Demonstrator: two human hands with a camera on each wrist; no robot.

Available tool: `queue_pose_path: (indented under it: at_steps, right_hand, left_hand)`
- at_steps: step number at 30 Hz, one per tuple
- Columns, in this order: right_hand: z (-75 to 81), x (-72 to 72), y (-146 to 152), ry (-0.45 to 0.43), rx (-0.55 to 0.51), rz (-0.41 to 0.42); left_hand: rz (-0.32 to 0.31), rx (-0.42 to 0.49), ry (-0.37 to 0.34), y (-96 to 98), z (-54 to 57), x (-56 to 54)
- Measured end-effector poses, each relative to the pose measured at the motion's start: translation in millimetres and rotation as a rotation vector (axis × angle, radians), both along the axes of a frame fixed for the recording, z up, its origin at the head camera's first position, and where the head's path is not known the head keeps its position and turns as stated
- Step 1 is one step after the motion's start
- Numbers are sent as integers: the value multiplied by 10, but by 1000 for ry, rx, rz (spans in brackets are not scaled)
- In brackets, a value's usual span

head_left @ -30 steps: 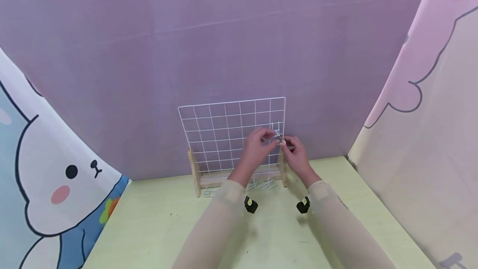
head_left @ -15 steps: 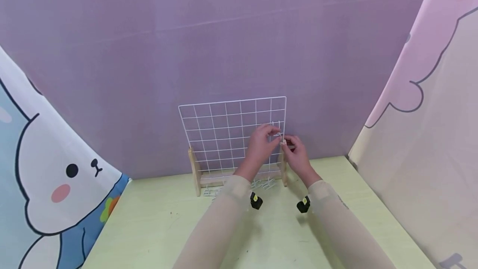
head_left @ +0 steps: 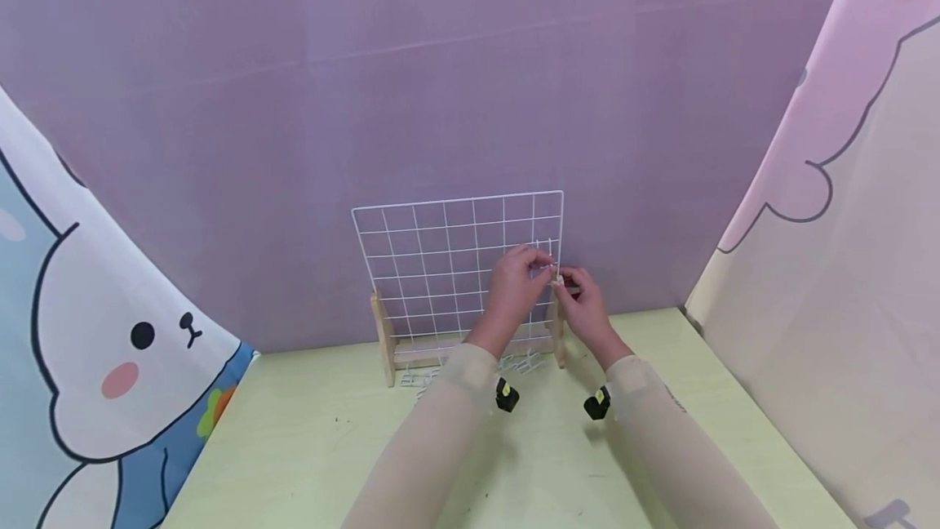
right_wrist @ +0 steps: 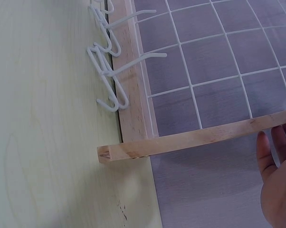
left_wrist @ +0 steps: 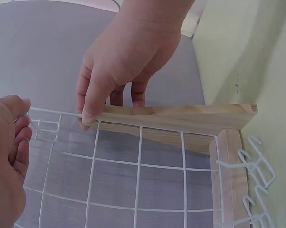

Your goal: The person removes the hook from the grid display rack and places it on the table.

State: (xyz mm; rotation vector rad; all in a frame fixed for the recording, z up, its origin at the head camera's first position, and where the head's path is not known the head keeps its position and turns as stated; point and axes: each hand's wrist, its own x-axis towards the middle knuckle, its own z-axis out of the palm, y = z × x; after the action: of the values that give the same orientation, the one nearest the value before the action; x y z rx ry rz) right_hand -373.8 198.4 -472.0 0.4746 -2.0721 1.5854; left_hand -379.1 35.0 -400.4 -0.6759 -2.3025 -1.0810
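A white wire grid panel (head_left: 455,200) stands upright in a wooden stand (head_left: 382,341) at the back of the table. My left hand (head_left: 510,292) is at the panel's right side, thumb and fingers pinching a white wire hook (left_wrist: 48,129) that hangs on the grid. Its fingers partly hide the hook in the head view. My right hand (head_left: 585,308) grips the top of the stand's right side piece (left_wrist: 181,116) together with the grid's edge. Its thumb lies in front, the other fingers behind.
Several loose white wire hooks (head_left: 527,362) lie on the pale table (head_left: 294,439) along the stand's foot. A purple cloth backdrop (head_left: 441,88) rises right behind the panel. Printed cloths flank the table, a rabbit (head_left: 95,333) on the left one.
My left hand has shifted slightly right and its fingers have closed in lower around the hook on the grid. The right hand keeps its place on the stand.
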Motion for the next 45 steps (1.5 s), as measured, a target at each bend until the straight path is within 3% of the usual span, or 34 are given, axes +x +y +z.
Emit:
queue_pose_path:
  at_steps: [12, 19, 32, 45]
  right_hand:
    - [6, -7, -13, -1, -11, -7]
    - [33, -3, -10, -17, -17, 2]
    - [36, 23, -29, -16, -17, -4]
    - [33, 36, -24, -13, -22, 9]
  left_hand:
    - [46, -20, 66, -8, 9, -21]
    - [15, 37, 110, -36, 61, -6]
    - [11, 47, 175, -86, 134, 16]
    - [-61, 99, 184, -158, 151, 97]
